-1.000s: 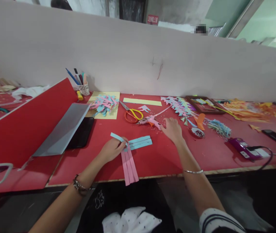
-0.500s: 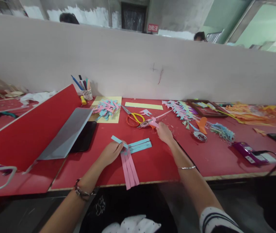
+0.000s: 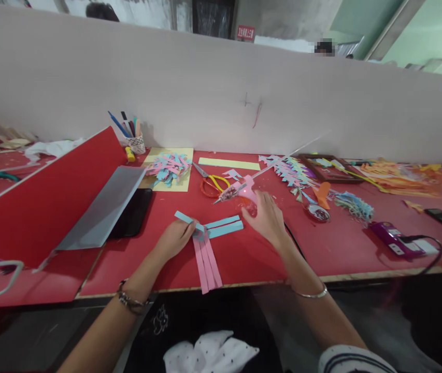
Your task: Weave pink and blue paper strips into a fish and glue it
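Observation:
My left hand is closed in a pinch on the joined end of a woven paper piece. Pink paper strips hang from it toward the table's front edge, and blue paper strips stretch to the right. A short blue end sticks out above my fingers. My right hand is open, thumb and fingers apart, just beside a pink glue gun with a long clear glue stick in its back. The gun's nozzle points left, close to scissors with red and yellow handles.
Cut paper pieces are heaped on a yellow sheet at the back. A red board leans on the left near a black tablet. To the right lie an orange paper piece, a round tin and a purple power socket.
My right hand has let go of the glue gun and opened beside it, a bit nearer me. The glue stick now tilts up more. My left hand keeps its pinch on the strips.

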A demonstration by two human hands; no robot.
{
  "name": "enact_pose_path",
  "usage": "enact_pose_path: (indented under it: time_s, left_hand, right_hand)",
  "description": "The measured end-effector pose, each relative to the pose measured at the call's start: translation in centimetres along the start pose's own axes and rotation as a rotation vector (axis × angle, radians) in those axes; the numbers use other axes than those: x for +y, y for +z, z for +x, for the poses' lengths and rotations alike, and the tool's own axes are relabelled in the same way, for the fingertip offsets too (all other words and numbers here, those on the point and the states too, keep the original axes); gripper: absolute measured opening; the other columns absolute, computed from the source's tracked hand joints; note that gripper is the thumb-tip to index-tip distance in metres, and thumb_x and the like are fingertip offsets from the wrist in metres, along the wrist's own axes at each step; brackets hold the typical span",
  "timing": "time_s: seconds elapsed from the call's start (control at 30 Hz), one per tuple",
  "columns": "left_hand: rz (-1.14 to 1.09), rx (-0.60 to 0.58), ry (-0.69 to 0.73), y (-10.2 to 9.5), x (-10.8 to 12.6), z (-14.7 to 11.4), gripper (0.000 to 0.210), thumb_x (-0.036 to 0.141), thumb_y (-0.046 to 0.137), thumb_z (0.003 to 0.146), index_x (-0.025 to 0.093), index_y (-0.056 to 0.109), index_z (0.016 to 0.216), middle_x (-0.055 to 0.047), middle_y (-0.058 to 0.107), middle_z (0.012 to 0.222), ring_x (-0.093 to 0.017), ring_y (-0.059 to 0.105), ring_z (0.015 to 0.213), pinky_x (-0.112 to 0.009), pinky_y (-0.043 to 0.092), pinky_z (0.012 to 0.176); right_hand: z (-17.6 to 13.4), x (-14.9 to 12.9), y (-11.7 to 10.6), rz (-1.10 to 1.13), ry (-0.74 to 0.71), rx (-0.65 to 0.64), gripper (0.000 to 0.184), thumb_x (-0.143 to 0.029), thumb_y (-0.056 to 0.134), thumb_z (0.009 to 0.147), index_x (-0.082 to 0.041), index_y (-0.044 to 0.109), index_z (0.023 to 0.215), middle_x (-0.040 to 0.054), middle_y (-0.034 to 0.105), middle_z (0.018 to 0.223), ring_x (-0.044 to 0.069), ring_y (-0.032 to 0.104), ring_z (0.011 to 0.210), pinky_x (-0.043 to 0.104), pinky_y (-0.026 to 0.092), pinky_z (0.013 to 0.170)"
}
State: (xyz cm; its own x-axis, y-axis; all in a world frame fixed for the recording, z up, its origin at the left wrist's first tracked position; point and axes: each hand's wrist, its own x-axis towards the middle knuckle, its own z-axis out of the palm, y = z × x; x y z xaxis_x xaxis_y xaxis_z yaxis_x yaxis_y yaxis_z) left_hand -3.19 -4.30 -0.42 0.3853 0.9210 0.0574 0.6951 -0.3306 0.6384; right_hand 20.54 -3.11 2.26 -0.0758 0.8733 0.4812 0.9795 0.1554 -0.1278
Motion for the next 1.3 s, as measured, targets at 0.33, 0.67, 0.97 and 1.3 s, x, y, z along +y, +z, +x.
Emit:
enact_pose_path:
  time_s: [0.33,0.67,0.97,1.3]
  left_hand:
    - [0.071,0.009,-0.077,-0.1,-0.3,-0.2,0.043,0.028,0.027,0.086,0.014,0.066,0.072,-0.011,0.07,0.079,-0.021,0.064,0.078,-0.027,0.044,0.07]
    - [0.094,0.018,-0.071,-0.1,-0.5,-0.1,0.042,0.027,0.03,0.087,0.017,0.066,0.069,-0.008,0.07,0.076,-0.018,0.064,0.074,-0.023,0.044,0.067]
    - [0.122,0.005,-0.116,-0.4,0.1,-0.1,0.043,0.025,0.028,0.086,0.015,0.067,0.07,-0.008,0.07,0.075,-0.019,0.064,0.072,-0.025,0.043,0.064]
    - [0.132,-0.005,-0.133,-0.5,0.4,-0.1,0.043,0.025,0.029,0.085,0.016,0.068,0.069,-0.009,0.071,0.077,-0.019,0.065,0.075,-0.025,0.044,0.067]
  right_hand:
    - [-2.9,-0.7,1.2,-0.042,-0.06,-0.08,0.039,-0.039,0.052,0.078,-0.013,0.052,0.107,0.0138,0.06,0.097,0.024,0.057,0.087,0.033,0.047,0.066]
    - [-3.6,-1.1,1.7,-0.056,-0.153,-0.12,0.035,-0.033,0.05,0.081,-0.013,0.052,0.109,0.0126,0.06,0.095,0.023,0.056,0.085,0.031,0.046,0.067]
    - [-3.8,-1.2,1.3,-0.141,-0.161,-0.128,0.032,-0.033,0.046,0.084,-0.014,0.053,0.109,0.0118,0.06,0.091,0.022,0.056,0.082,0.03,0.044,0.064]
    - [-3.8,-1.3,1.3,-0.177,-0.158,-0.143,0.028,-0.03,0.044,0.086,-0.017,0.053,0.109,0.0106,0.06,0.088,0.022,0.055,0.082,0.03,0.044,0.066]
